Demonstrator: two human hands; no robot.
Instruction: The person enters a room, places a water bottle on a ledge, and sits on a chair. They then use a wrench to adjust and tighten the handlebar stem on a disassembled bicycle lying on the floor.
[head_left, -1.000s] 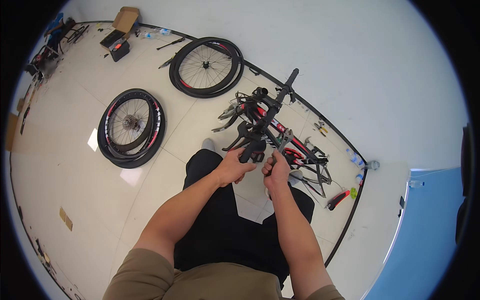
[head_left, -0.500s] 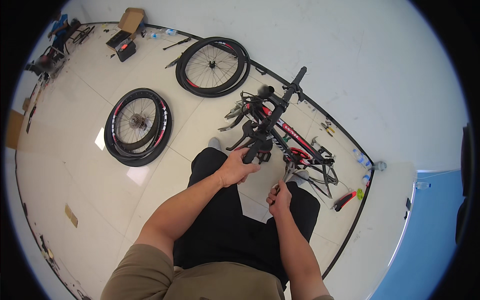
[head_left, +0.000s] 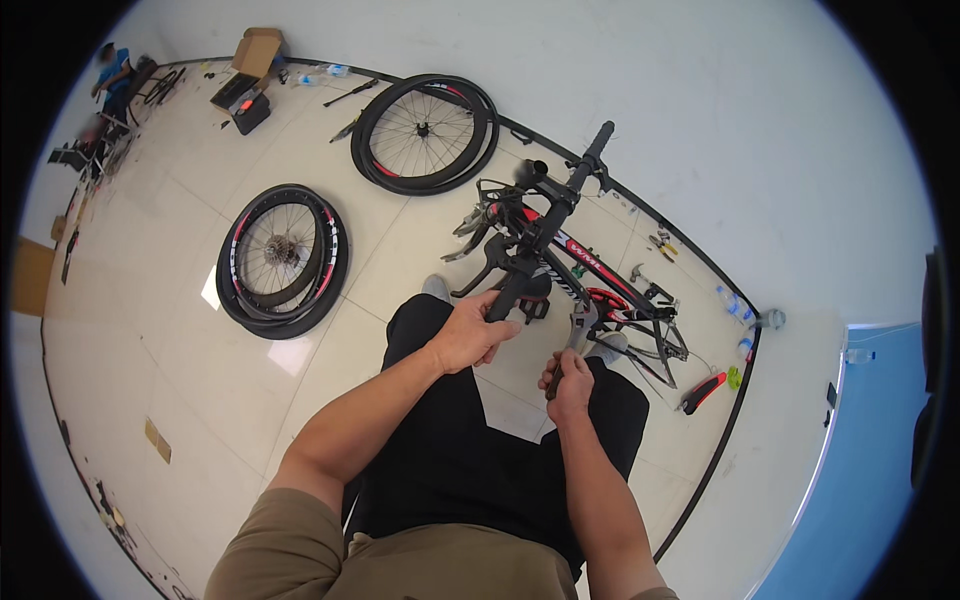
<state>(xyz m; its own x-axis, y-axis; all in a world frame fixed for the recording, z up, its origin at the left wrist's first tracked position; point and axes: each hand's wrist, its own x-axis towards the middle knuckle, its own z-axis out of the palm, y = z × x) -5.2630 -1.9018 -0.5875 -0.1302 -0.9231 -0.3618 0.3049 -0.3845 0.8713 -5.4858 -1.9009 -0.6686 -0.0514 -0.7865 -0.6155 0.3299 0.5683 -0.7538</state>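
My left hand [head_left: 468,335] is wrapped round the near grip of a black handlebar [head_left: 538,236], its brake lever jutting out to the left. The bar belongs to a black and red bicycle frame [head_left: 590,262] that has no wheels fitted. In my right hand [head_left: 568,384] is a silver adjustable wrench [head_left: 581,326], gripped by its handle with the jaws pointing up. The wrench head overlaps the area beside the red chainring [head_left: 604,298]; whether it touches anything there I cannot tell. A black pedal [head_left: 536,307] shows between my hands.
Wheels with loose tyres lie at the left [head_left: 283,258] and far middle [head_left: 424,130]. Near the right wall are pliers [head_left: 663,244], a hammer [head_left: 640,275], a red-black tool [head_left: 703,393] and plastic bottles [head_left: 734,303]. An open cardboard box [head_left: 256,55] stands far left, people [head_left: 114,80] beyond.
My right hand has dropped slightly, and the wrench head now shows more clearly above it. The left hand keeps its hold on the handlebar grip. The view has shifted a little.
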